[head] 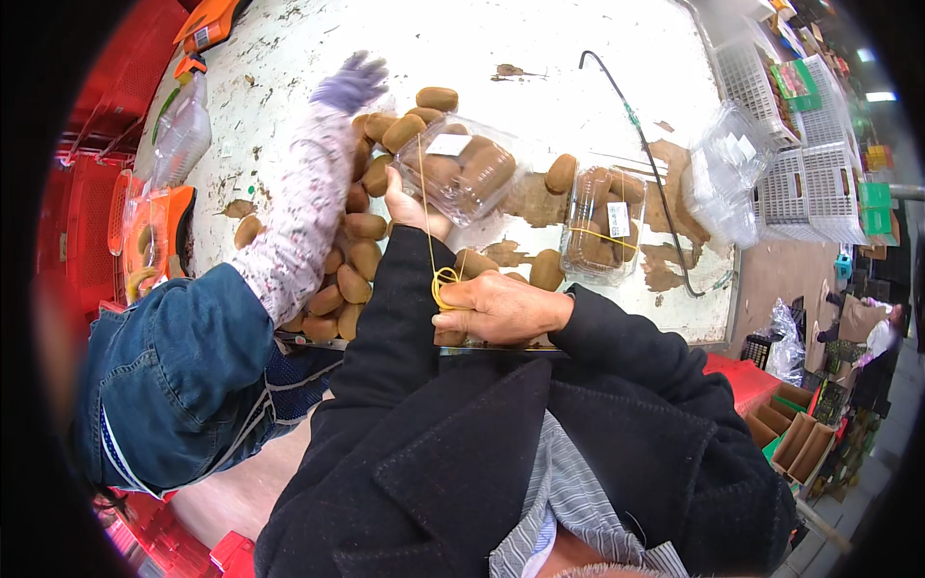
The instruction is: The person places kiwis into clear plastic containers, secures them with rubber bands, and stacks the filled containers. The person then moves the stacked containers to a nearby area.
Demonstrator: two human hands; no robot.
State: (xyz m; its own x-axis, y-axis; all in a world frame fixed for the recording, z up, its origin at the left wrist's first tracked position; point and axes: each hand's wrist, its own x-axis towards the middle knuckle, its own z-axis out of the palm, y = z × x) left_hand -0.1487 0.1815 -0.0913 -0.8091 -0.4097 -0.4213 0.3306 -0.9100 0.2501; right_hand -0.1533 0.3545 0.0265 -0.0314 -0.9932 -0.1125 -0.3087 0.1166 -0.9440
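Note:
My left hand (413, 208) supports a clear plastic clamshell box (498, 189) of kiwifruit from its near left side. The box is tilted, and its lid bears a white label. Yellow rubber bands (438, 283) are pinched in my right hand (498, 307), close to the table's front edge. One band is stretched in a long loop from those fingers up to the box. Loose kiwifruit (354, 283) lie in a heap left of my left forearm. To the right rests another filled clamshell box (597, 249), with a yellow band around it and a label on top.
A co-worker's purple-gloved hand (352, 82) reaches over the white worn table (462, 43) at left. A thin black hooked rod (645, 144) lies at right, beside stacked clear clamshells (726, 177). White plastic crates (816, 191) stand beyond, red crates (90, 217) at far left.

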